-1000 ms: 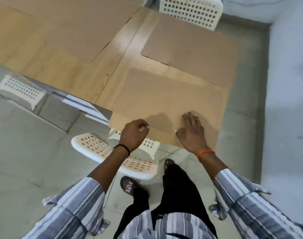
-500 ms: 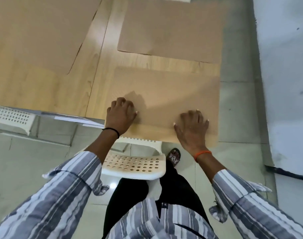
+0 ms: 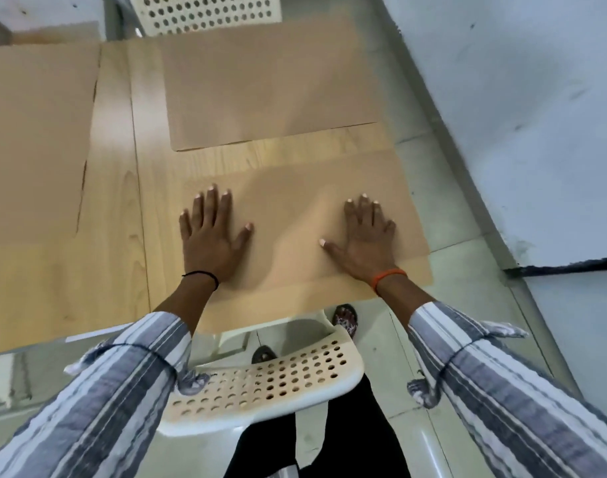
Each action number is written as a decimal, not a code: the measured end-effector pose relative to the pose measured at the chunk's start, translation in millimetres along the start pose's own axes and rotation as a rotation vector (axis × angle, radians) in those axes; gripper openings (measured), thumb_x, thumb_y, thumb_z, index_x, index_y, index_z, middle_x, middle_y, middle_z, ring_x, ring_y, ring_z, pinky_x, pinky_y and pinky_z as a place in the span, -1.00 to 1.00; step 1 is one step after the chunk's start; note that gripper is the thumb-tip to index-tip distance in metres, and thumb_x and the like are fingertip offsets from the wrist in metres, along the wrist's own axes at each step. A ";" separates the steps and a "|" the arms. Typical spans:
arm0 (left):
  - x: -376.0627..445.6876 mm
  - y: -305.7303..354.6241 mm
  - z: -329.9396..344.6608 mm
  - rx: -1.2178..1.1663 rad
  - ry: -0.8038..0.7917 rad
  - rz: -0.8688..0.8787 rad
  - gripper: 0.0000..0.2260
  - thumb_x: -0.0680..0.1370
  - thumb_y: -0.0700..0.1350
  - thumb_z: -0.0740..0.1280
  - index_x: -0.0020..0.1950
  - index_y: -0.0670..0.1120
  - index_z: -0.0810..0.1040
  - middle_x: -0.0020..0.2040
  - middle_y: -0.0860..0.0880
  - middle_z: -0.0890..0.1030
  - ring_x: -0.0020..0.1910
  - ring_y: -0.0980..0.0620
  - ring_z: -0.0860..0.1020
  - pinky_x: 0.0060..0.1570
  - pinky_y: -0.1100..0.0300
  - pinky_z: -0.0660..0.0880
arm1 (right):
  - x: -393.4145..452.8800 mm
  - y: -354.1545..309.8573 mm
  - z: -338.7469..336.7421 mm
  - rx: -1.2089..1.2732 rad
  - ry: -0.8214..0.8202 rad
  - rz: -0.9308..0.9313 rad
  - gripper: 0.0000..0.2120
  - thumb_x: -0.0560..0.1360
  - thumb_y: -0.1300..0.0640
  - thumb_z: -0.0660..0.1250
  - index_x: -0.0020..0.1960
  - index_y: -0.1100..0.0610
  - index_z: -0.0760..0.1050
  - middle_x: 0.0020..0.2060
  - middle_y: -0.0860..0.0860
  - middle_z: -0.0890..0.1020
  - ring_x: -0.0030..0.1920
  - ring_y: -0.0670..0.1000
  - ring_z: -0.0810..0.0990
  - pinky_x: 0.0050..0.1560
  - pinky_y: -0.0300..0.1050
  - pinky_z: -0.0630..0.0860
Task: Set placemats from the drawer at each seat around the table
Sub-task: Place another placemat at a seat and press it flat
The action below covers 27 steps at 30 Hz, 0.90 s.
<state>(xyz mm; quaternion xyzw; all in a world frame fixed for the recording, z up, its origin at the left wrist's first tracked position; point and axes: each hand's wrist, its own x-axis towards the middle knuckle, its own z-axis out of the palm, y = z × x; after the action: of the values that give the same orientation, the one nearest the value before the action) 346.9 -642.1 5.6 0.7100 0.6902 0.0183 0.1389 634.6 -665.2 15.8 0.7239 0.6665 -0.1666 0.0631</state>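
We press both hands, left hand (image 3: 210, 236) and right hand (image 3: 366, 236), fingers spread flat, gripping nothing, on tan rectangular placemat (image 3: 295, 215) at light wooden desk (image 3: 115, 201) edge; two more mats (image 3: 271, 84) already laid, other seats unseen.

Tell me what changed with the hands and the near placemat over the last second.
Both hands, left hand and right hand, opened from curled at the near placemat's near edge to flat, fingers spread, further in on it. The mat slid further onto the table, though it now sits slightly askew. The far placemat and left placemat stayed put.
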 end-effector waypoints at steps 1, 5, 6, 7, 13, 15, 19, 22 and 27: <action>1.3 -1.1 -0.5 -0.005 0.010 0.005 -0.34 0.58 0.32 0.01 0.61 0.09 -0.04 0.63 0.02 -0.06 0.60 -0.10 -0.05 0.52 -0.17 -0.10 | 1.0 -0.1 -4.1 -0.023 0.034 -0.004 -0.13 0.48 -0.43 0.04 0.58 0.12 0.10 0.57 0.19 0.09 0.54 0.26 0.10 0.36 0.31 0.23; 5.3 -2.2 1.1 -0.015 0.027 0.008 -0.33 0.57 0.33 -0.01 0.61 0.08 -0.04 0.63 0.02 -0.06 0.60 -0.09 -0.07 0.53 -0.19 -0.10 | 19.7 5.5 -11.4 0.086 0.187 -0.019 -0.35 0.51 -0.30 0.17 0.40 0.14 0.34 0.40 0.18 0.33 0.45 0.25 0.25 0.34 0.29 0.27; 6.2 -2.2 0.9 -0.018 0.028 0.005 -0.32 0.56 0.33 -0.02 0.61 0.08 -0.04 0.63 0.02 -0.07 0.60 -0.09 -0.08 0.53 -0.18 -0.11 | 25.0 8.4 -9.6 0.114 0.163 0.000 -0.32 0.53 -0.29 0.19 0.47 0.12 0.28 0.49 0.16 0.25 0.52 0.24 0.14 0.44 0.34 0.13; 8.4 -1.8 1.0 -0.023 0.031 0.004 -0.32 0.56 0.33 -0.03 0.61 0.08 -0.05 0.63 0.02 -0.08 0.60 -0.09 -0.08 0.53 -0.18 -0.12 | 30.7 12.5 -7.2 0.135 0.135 0.023 -0.26 0.53 -0.32 0.18 0.55 0.09 0.17 0.56 0.12 0.13 0.57 0.22 0.02 0.50 0.35 -0.02; 19.4 -3.4 4.4 -0.017 0.041 0.001 -0.31 0.56 0.32 -0.01 0.62 0.07 -0.08 0.63 0.01 -0.12 0.60 -0.07 -0.12 0.53 -0.17 -0.13 | 49.8 23.5 4.8 0.091 0.218 0.009 -0.17 0.52 -0.42 -0.02 0.62 0.03 -0.02 0.62 0.07 -0.01 0.60 0.18 -0.05 0.52 0.35 -0.08; 22.9 -3.3 4.6 -0.012 0.041 0.001 -0.30 0.56 0.32 -0.01 0.62 0.07 -0.10 0.63 0.01 -0.13 0.60 -0.06 -0.14 0.54 -0.16 -0.12 | 54.9 23.4 5.7 0.069 0.228 0.002 -0.18 0.52 -0.42 -0.03 0.62 0.03 -0.01 0.62 0.07 0.00 0.60 0.18 -0.03 0.51 0.35 -0.05; 31.9 -4.3 3.2 -0.011 0.043 0.010 -0.31 0.56 0.31 -0.02 0.62 0.06 -0.11 0.63 0.00 -0.13 0.60 -0.06 -0.15 0.54 -0.16 -0.12 | 65.7 24.9 5.5 0.074 0.245 -0.008 -0.20 0.53 -0.41 -0.03 0.62 0.03 0.00 0.62 0.06 0.01 0.60 0.18 -0.03 0.51 0.36 -0.04; 39.6 -5.2 2.9 0.009 0.042 0.012 -0.31 0.57 0.31 -0.04 0.62 0.07 -0.13 0.63 0.00 -0.14 0.60 -0.06 -0.15 0.54 -0.15 -0.13 | 72.8 24.0 5.3 0.065 0.259 -0.001 -0.21 0.53 -0.40 -0.03 0.62 0.02 0.02 0.62 0.05 0.02 0.60 0.17 -0.01 0.51 0.36 -0.04; 49.5 -7.1 3.2 0.023 0.042 0.021 -0.32 0.57 0.31 -0.06 0.62 0.08 -0.15 0.63 0.01 -0.16 0.60 -0.05 -0.17 0.54 -0.14 -0.13 | 81.7 23.7 5.8 0.072 0.276 0.006 -0.23 0.54 -0.38 -0.01 0.62 0.02 0.03 0.62 0.05 0.04 0.60 0.18 0.00 0.51 0.37 -0.05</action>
<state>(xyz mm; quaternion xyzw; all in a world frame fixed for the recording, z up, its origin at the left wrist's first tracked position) 342.9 -593.9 -7.2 0.7183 0.6855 0.0267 0.1160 661.6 -592.3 -19.3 0.7436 0.6604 -0.0889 -0.0547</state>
